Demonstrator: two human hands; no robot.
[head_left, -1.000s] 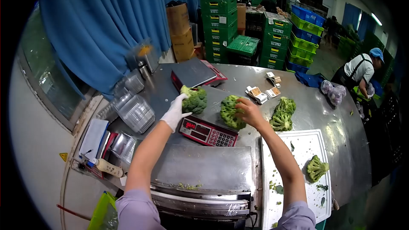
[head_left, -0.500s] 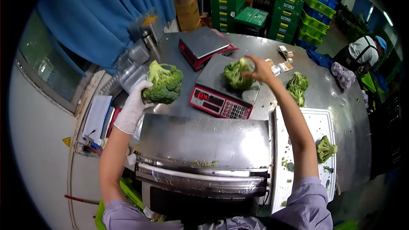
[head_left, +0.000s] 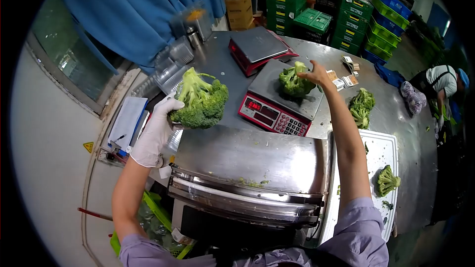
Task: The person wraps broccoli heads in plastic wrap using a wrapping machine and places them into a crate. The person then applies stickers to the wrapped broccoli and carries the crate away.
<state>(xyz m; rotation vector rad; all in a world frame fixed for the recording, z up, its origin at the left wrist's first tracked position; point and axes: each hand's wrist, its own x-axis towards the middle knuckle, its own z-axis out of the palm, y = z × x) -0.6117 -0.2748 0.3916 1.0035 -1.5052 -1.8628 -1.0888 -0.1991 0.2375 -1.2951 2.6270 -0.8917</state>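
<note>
In my gloved left hand [head_left: 162, 118] is a large broccoli head [head_left: 202, 100], held by its side above the table's near left part, its cut stems facing up. A second broccoli head [head_left: 294, 82] sits on the platform of the red scale [head_left: 274, 113], whose display is lit. My bare right hand [head_left: 315, 75] is at the right side of that head, thumb and fingers apart; whether it touches the head is hard to tell. More broccoli [head_left: 362, 108] lies on the metal table to the right, and one piece [head_left: 387, 181] rests on the white cutting board [head_left: 391, 143].
Behind stands another scale [head_left: 260, 44]. Labels [head_left: 346, 80] lie at the back right. Clear plastic containers [head_left: 170, 64] are at the left. A metal wrapping machine [head_left: 247, 163] is close in front. A co-worker [head_left: 443, 81] bends at the far right, near netted produce [head_left: 413, 98].
My left hand has carried its broccoli off the scale area to the left and nearer. My right hand has opened from the other head, which now sits farther back on the scale.
</note>
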